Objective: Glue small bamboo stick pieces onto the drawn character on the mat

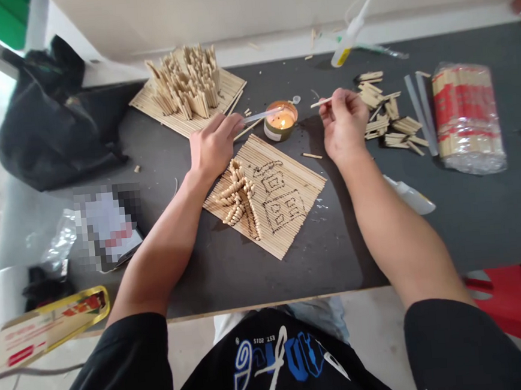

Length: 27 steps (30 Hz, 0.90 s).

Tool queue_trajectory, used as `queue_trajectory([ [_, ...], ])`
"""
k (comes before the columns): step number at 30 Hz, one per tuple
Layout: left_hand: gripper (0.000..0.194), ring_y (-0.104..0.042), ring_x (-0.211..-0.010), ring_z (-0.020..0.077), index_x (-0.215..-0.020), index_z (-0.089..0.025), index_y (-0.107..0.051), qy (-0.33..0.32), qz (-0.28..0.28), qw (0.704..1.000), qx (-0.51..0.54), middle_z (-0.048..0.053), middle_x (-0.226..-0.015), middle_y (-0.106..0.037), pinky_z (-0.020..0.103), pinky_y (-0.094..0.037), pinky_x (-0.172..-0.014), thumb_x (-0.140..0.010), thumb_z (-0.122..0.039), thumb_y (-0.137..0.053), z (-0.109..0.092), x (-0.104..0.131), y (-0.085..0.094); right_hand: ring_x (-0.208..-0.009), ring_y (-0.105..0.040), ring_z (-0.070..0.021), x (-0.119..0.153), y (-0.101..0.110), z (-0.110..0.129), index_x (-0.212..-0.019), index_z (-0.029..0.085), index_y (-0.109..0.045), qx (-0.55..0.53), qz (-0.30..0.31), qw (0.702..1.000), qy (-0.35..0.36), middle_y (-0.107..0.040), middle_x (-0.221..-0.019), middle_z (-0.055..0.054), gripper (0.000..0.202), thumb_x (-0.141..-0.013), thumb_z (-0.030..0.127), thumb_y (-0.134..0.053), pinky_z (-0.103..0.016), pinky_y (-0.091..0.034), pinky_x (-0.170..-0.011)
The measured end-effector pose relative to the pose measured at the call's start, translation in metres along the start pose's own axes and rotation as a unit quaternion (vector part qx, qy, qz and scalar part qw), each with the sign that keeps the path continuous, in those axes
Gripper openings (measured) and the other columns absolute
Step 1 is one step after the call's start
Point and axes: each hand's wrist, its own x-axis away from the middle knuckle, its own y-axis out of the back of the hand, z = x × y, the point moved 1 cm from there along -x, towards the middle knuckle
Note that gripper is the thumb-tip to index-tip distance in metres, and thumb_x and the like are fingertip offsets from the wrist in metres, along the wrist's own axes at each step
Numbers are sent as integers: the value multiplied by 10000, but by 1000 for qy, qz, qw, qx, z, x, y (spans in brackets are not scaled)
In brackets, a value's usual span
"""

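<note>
My left hand (215, 143) is closed on a translucent glue stick (257, 116), whose far end reaches over a lit candle in a small tin (279, 130). Between the fingertips of my right hand (345, 122) is a short wooden stick (321, 102), pointing left toward the candle. In front of me lies a mat of joined sticks (293, 183) with characters drawn on it in dark dotted lines. Short stick pieces (238, 200) stand upright along the left character. One loose stick (312, 155) rests between the mat and my right forearm.
A second mat (145, 99) bears a dense cluster of upright sticks (188, 80) at the back left. Cut sticks (389, 116), two glue sticks (422, 113) and a wrapped stick bundle (468, 115) lie right. Glue bottles (343, 50), a phone (112, 224) and a black bag (51, 115) are around.
</note>
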Motion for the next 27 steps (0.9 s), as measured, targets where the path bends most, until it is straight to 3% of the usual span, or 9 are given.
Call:
queue_trajectory([
  [3, 423, -654, -1012, 188, -1261, -300, -683, -9, -1, 1000, 12, 89, -1106, -677, 338, -511, -893, -1079, -431, -325, 1, -1, -3, -992, -617, -247, 0, -1, -2, -946, 310, -570, 25, 6, 999, 19, -637, -906, -68, 792, -688, 1037, -388, -504, -533, -920],
  [7, 400, -655, -1053, 203, -1319, -323, -658, -18, -3, 1000, 19, 87, -1181, -670, 370, -517, -922, -1069, -442, -369, 3, -5, -6, -1022, -677, -268, -1, 0, -6, -1058, 266, -522, 96, 35, 993, 65, -616, -957, -90, 636, -924, 833, -266, -481, -553, -878],
  [10, 376, -652, -1102, 211, -1321, -335, -653, -12, -12, 1000, 9, 72, -1245, -650, 380, -520, -957, -1061, -424, -396, 3, -5, -5, -1041, -683, -258, -2, 2, -8, -1090, 266, -509, 134, 53, 987, 65, -613, -996, -95, 602, -976, 777, -212, -444, -558, -870],
  [14, 344, -650, -1046, 190, -1217, -284, -674, -11, -43, 998, 55, 75, -1154, -669, 336, -517, -942, -1056, -444, -415, 13, -6, -11, -1017, -683, -253, -3, 2, -6, -1054, 273, -523, 96, 63, 992, 44, -610, -981, -72, 574, -941, 811, -359, -435, -561, -875],
  [17, 370, -635, -868, 165, -1089, -238, -664, 16, -143, 980, 139, 68, -932, -658, 282, -506, -839, -1043, -528, -438, 27, -12, -22, -923, -681, -227, -4, 1, -3, -967, 290, -531, 10, 54, 998, 9, -600, -897, -26, 550, -840, 823, -576, -412, -572, -845],
  [19, 416, -575, -712, 138, -963, -219, -644, 29, -236, 951, 200, 40, -780, -596, 247, -482, -725, -993, -614, -516, 35, -16, -28, -850, -671, -201, -3, -1, -2, -898, 294, -533, -66, 51, 996, -4, -584, -831, 1, 543, -762, 788, -713, -371, -577, -794],
  [22, 453, -478, -581, 96, -880, -213, -617, 18, -304, 912, 276, 11, -702, -540, 215, -435, -589, -926, -664, -621, 38, -22, -33, -782, -657, -167, -2, -3, 0, -859, 292, -546, -149, 51, 987, -6, -569, -772, 26, 515, -718, 702, -824, -321, -568, -728],
  [24, 459, -460, -528, 76, -878, -216, -599, 20, -308, 889, 339, -1, -688, -545, 199, -406, -510, -902, -671, -660, 34, -25, -34, -763, -652, -154, 0, -4, 3, -856, 289, -555, -172, 52, 984, -1, -567, -760, 33, 503, -715, 675, -845, -303, -559, -706],
  [27, 500, -458, -445, 58, -867, -217, -575, 53, -251, 863, 435, -20, -643, -559, 176, -354, -400, -835, -691, -734, 29, -29, -34, -756, -649, -147, 2, -5, 6, -853, 282, -560, -182, 54, 982, -6, -573, -761, 36, 521, -691, 674, -862, -295, -553, -700],
])
